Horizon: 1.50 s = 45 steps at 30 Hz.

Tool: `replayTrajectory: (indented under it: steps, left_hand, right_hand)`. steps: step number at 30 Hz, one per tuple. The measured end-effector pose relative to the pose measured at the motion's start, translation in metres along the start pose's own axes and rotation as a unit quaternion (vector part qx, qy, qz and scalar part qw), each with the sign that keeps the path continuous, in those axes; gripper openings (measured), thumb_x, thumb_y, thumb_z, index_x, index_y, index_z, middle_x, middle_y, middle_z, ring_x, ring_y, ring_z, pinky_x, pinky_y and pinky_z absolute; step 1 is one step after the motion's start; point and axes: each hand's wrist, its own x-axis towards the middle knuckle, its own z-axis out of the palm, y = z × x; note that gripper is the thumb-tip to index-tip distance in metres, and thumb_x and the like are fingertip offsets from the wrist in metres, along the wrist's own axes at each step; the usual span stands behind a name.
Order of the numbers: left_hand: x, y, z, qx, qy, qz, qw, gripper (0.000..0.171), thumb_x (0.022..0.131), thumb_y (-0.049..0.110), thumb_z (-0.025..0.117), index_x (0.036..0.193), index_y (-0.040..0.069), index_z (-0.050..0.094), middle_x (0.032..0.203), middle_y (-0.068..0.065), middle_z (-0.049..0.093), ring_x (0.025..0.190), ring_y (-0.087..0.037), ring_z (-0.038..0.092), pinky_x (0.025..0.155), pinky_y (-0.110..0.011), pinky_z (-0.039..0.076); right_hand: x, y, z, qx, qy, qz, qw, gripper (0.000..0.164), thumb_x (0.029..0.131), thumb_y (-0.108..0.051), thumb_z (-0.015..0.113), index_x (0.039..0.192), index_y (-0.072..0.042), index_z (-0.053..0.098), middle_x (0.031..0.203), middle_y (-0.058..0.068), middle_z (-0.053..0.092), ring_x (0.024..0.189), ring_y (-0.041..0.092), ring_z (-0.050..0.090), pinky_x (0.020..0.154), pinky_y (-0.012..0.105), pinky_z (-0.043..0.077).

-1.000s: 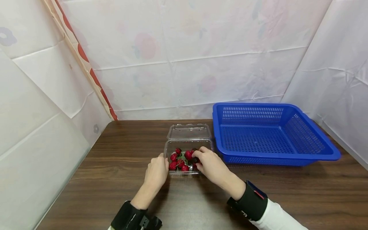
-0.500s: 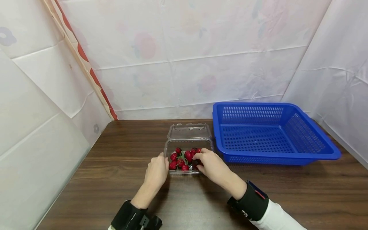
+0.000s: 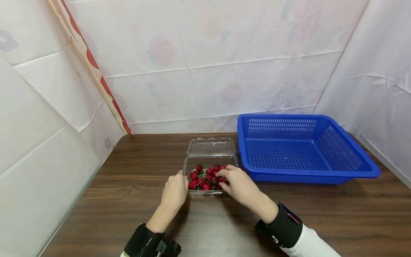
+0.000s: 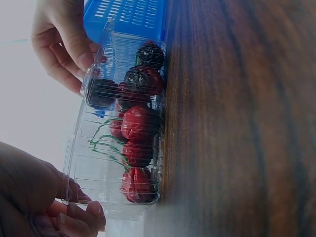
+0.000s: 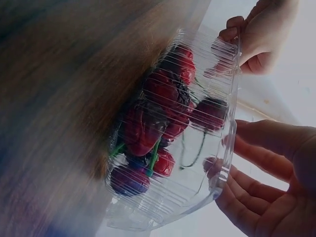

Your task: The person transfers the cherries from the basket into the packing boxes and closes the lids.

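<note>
A clear plastic clamshell box (image 3: pixel 212 161) stands on the table with its lid (image 3: pixel 212 146) folded back. Several red and dark cherries (image 3: pixel 193 175) with green stems lie in it. My left hand (image 3: pixel 175 191) pinches the near left rim of the box, as the left wrist view also shows. Over the right side, my right hand (image 3: pixel 239 185) reaches in, thumb and fingers apart. In the right wrist view a dark cherry (image 5: pixel 210 113) sits high in the box just beyond the right thumb. That hand partly hides the right-hand cherries in the head view.
A blue perforated plastic basket (image 3: pixel 311 176) stands right of the box, close beside it. The brown wooden table (image 3: pixel 122 200) extends to the left and front. White patterned cloth (image 3: pixel 205 78) hangs behind and along both sides.
My right hand has shifted slightly right and its thumb and fingers have parted. Dark cherries between them have given way to a fuller view of red ones. My left hand stays in place.
</note>
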Motion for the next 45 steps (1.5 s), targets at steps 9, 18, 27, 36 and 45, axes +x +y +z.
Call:
replayTrajectory:
  steps: [9, 18, 27, 36, 45]
  left_hand:
    - [0.000, 0.002, 0.001, 0.002, -0.004, -0.003, 1.0000, 0.017, 0.089, 0.006, 0.051, 0.089, -0.010, 0.057, 0.057, -0.010, 0.051, 0.042, -0.015, 0.044, 0.035, -0.025, 0.033]
    - [-0.001, 0.001, 0.001, 0.004, -0.001, -0.005, 1.0000, 0.022, 0.088, 0.005, 0.052, 0.099, -0.014, 0.058, 0.068, -0.019, 0.059, 0.044, -0.016, 0.047, 0.035, -0.025, 0.035]
    - [-0.002, -0.001, -0.003, 0.008, -0.006, -0.006, 0.9999, 0.028, 0.088, 0.005, 0.052, 0.106, -0.017, 0.055, 0.074, -0.024, 0.060, 0.042, -0.014, 0.044, 0.034, -0.023, 0.034]
    - [-0.005, -0.003, -0.009, 0.000, -0.006, -0.008, 1.0000, 0.017, 0.087, 0.003, 0.051, 0.093, -0.012, 0.058, 0.060, -0.013, 0.053, 0.043, -0.016, 0.046, 0.035, -0.027, 0.035]
    - [-0.010, -0.005, -0.012, 0.008, -0.009, -0.007, 0.9999, 0.016, 0.087, 0.003, 0.051, 0.072, -0.001, 0.051, 0.055, -0.007, 0.047, 0.044, -0.017, 0.045, 0.036, -0.028, 0.034]
  right_hand:
    - [-0.008, 0.002, -0.004, -0.009, 0.049, 0.013, 0.999, 0.012, 0.074, -0.008, 0.071, 0.086, -0.006, 0.067, 0.076, 0.000, 0.058, 0.063, 0.010, 0.052, 0.056, 0.026, 0.043]
    - [-0.017, 0.006, -0.004, -0.013, 0.084, 0.057, 0.995, 0.011, 0.074, -0.007, 0.071, 0.082, -0.003, 0.065, 0.075, 0.002, 0.058, 0.064, 0.011, 0.056, 0.056, 0.026, 0.045]
    - [-0.027, 0.002, -0.009, -0.023, 0.095, 0.084, 0.992, 0.011, 0.075, -0.009, 0.071, 0.081, -0.003, 0.064, 0.063, -0.002, 0.052, 0.055, 0.008, 0.048, 0.050, 0.025, 0.041]
    - [-0.037, 0.004, -0.020, 0.031, 0.053, 0.142, 0.988, 0.013, 0.077, -0.013, 0.070, 0.079, -0.002, 0.064, 0.053, -0.006, 0.051, 0.045, 0.003, 0.044, 0.044, 0.021, 0.037]
    - [-0.039, 0.014, -0.024, 0.138, -0.055, 0.174, 0.974, 0.035, 0.081, -0.025, 0.067, 0.095, 0.007, 0.062, 0.051, -0.002, 0.054, 0.041, 0.010, 0.051, 0.043, 0.022, 0.041]
